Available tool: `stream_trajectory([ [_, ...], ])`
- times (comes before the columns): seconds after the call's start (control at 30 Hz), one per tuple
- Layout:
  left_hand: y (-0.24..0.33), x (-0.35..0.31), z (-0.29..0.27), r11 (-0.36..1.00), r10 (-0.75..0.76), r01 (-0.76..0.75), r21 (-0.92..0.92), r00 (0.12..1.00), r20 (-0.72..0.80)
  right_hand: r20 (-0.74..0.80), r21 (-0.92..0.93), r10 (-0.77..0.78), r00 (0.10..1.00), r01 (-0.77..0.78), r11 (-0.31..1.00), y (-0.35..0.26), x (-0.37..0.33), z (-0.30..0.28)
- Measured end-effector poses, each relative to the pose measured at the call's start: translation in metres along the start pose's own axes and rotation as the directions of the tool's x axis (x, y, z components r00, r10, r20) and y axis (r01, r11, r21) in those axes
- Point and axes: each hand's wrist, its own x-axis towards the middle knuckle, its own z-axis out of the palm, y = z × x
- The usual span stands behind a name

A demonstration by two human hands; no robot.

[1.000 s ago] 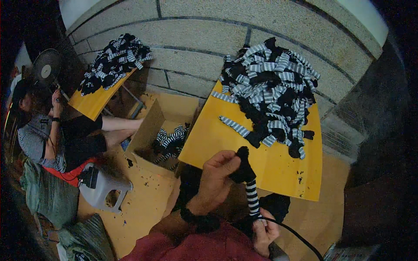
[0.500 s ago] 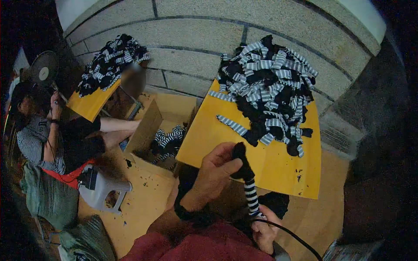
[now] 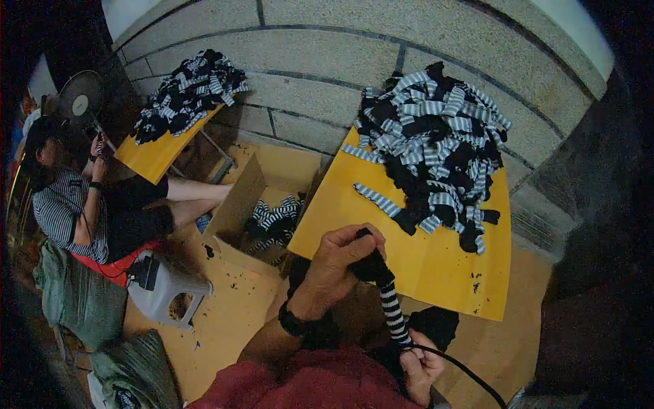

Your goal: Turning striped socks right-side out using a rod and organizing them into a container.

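1. Two hands held one striped sock (image 3: 393,315); its black end was pinched between the thumb and fingers of the left hand (image 3: 330,266).
2. Toward five o'clock, its striped end sat in the right hand (image 3: 422,371), fingers gripping it where a black cord (image 3: 470,373) met it.
3. The left forearm slanted up toward one o'clock.
4. The right hand pointed near eleven o'clock, lower than the left.
5. The yellow table (image 3: 327,221) lay beyond, toward one o'clock.
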Motion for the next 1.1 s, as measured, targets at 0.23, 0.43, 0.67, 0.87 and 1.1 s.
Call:
stream_trajectory([
  [0.23, -0.007, -0.011, 0.011, 0.991, -0.079, 0.068, -0.115, 0.992, -0.094, 0.062, -0.045, 0.031, 0.998, -0.028, 0.999, -0.008, 0.003, -0.002],
  [0.43, 0.000, -0.019, 0.019, 0.992, -0.068, 0.066, 0.109, 0.997, 0.023, -0.005, -0.124, -0.214, 0.977, 0.212, 0.969, 0.007, 0.006, -0.007],
  [0.67, -0.021, -0.028, 0.019, 0.995, -0.068, 0.076, 0.060, 0.991, -0.118, -0.065, 0.078, -0.192, 0.979, 0.197, 0.977, 0.018, 0.000, -0.002],
  [0.87, -0.020, -0.029, 0.031, 0.994, -0.066, 0.049, -0.100, 0.981, -0.182, -0.184, 0.316, -0.136, 0.973, 0.189, 0.930, 0.009, 0.005, 0.016],
  [1.1, -0.001, -0.023, 0.021, 0.857, 0.106, -0.095, 0.506, 0.994, 0.008, -0.037, 0.379, 0.086, 0.996, -0.066, 0.923, 0.016, 0.006, -0.003],
])
